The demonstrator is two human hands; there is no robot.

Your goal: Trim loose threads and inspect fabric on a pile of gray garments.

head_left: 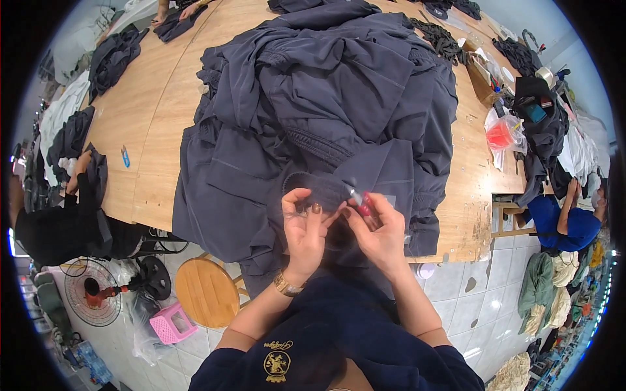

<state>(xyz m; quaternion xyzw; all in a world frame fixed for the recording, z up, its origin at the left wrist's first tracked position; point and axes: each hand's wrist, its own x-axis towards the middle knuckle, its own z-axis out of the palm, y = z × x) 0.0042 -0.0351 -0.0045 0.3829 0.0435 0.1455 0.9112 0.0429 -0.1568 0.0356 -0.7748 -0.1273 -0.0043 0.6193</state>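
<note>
A large heap of dark grey garments (pixel 313 98) with gathered elastic waistbands lies in front of me. My left hand (pixel 304 231), a gold watch at its wrist, has its fingers bent at the near edge of one garment's gathered band (pixel 316 187) and grips the cloth there. In my right hand (pixel 378 231) is a small red-handled tool (pixel 366 207) with a pale metal tip. The tip points up and left, beside the band; its exact kind is blurred. Both hands nearly meet at the garment, and some fingertips are hidden.
Blue thread snips (pixel 125 156) lie on the wooden table (pixel 156 124) to the left. At the right stand a cardboard box (pixel 481 75) and a plastic bag with something red (pixel 501 135). Co-workers sit at both sides. A round stool (pixel 207 292) and fan (pixel 93 292) stand below left.
</note>
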